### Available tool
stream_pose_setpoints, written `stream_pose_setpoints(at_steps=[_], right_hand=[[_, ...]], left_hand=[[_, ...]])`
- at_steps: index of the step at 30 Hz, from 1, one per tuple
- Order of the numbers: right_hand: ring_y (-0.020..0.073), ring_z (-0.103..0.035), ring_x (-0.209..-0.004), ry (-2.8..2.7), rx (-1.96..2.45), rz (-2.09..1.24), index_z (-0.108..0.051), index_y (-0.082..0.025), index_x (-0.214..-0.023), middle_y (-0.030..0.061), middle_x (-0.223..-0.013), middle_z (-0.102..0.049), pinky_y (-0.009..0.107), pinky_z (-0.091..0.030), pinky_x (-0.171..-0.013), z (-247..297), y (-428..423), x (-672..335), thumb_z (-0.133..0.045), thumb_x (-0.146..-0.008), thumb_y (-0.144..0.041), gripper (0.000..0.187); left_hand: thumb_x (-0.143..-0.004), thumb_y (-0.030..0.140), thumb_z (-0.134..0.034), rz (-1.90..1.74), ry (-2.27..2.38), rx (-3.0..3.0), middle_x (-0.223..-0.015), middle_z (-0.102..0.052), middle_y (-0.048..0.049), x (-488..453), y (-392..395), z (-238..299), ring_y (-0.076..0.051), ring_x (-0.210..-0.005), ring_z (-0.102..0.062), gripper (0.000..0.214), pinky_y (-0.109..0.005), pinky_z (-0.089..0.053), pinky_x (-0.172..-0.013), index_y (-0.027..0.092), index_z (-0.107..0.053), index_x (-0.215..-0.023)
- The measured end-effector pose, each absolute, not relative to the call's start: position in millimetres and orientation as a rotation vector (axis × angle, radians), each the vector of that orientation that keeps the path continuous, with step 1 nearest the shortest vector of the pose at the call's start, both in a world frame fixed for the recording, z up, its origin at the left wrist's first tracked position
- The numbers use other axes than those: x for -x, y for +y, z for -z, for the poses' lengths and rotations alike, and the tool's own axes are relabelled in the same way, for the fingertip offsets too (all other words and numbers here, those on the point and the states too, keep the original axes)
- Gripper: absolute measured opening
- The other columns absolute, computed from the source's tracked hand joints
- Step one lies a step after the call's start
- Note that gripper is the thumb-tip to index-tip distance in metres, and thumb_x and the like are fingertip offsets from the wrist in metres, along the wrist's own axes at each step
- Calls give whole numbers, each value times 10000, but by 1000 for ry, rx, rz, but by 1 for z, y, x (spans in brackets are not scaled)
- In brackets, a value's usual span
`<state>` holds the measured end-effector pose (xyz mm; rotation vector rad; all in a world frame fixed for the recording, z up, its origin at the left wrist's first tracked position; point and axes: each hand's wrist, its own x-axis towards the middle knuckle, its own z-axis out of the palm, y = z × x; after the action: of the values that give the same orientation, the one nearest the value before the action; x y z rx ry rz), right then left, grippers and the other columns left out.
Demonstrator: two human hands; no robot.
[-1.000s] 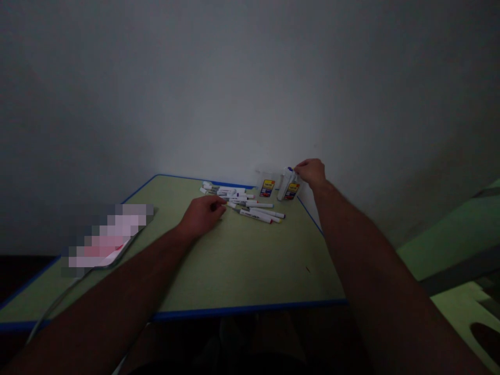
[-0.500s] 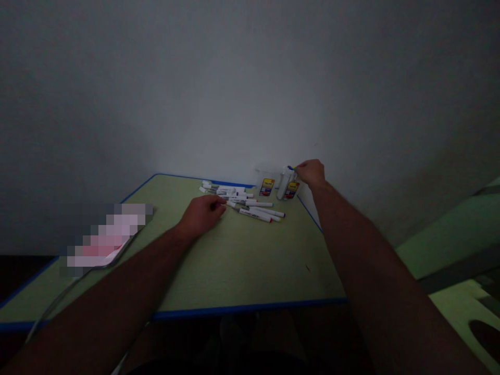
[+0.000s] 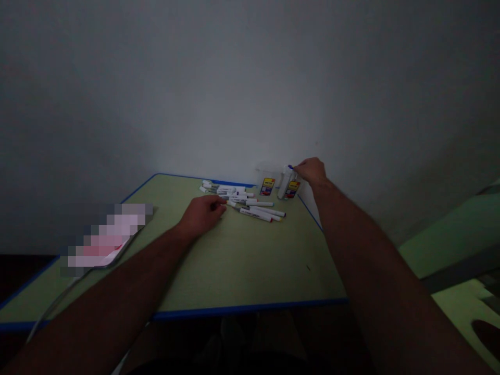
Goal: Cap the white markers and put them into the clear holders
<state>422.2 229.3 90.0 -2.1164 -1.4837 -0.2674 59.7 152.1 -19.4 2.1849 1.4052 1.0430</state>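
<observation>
Markers point(image 3: 250, 203) lie at your loosely curled left hand point(image 3: 203, 213); your right hand point(image 3: 311, 171) pinches a marker point(image 3: 285, 182) upright in the cup point(image 3: 291, 186).

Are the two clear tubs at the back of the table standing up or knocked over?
Upright. Both clear tubs stand on their bases by the wall, labels facing forward. The right hand is at the top of the right one, where a blue-tipped marker stands in it.

The scene is dim and underexposed, with heavy vignetting toward every corner. The brightest patch sits on the wall point(image 3: 250, 104) near centre. The forearms at 6 and 7 o'clock are dark and soft. A pixelated block lies at 8 o'clock.
</observation>
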Motion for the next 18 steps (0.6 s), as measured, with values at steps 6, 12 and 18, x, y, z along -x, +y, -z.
stream_pose_setpoints(at_steps=[6, 12, 18], right_hand=[[263, -724, -923, -1479, 2040, 278, -807, -135, -945, 144, -989, -778, 355, -558, -833, -89, 227, -419, -728, -783, -201, 192], [268, -717, -915, -1505, 2070, 278, -805, -126, -903, 156, -962, -771, 359, -562, -819, -91, 226, -418, -735, -760, -174, 167], [298, -714, -947, -1473, 2079, 279, -785, -79, -956, 176, -911, -753, 395, -572, -820, -89, 232, -422, -763, -721, -182, 258]], left_hand=[[-847, 360, -598, -1047, 1378, -2180, -828, -751, -62, -59, 154, 23, -194, -722, -648, 374, -340, -506, -736, 154, -787, -1095], [-838, 346, -607, -1040, 1387, -2175, -820, -754, -65, -59, 154, 22, -194, -713, -648, 362, -343, -507, -730, 157, -791, -1086], [-842, 347, -602, -1042, 1384, -2160, -800, -748, -71, -59, 152, 21, -189, -692, -639, 364, -344, -502, -720, 147, -791, -1080]])
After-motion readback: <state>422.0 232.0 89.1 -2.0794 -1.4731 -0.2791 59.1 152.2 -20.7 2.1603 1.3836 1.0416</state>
